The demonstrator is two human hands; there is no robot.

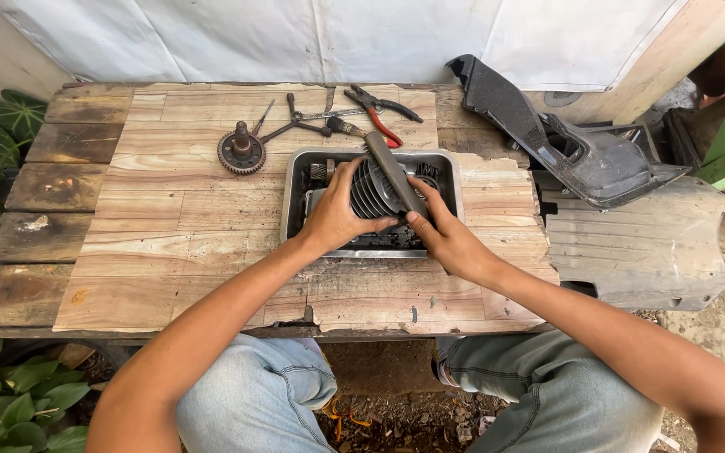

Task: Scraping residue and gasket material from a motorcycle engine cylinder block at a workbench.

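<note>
Over a shallow rectangular metal tray on the worn wooden plank table, the left hand gripped a grey finned metal engine cylinder, fingers wrapped around it. The right hand closed on a flat grey bar laid across the cylinder. Red-handled pliers and a rusty toothed gear lay behind the tray.

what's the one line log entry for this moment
left hand: grips finned cylinder | right hand: holds flat bar | over metal tray
</note>
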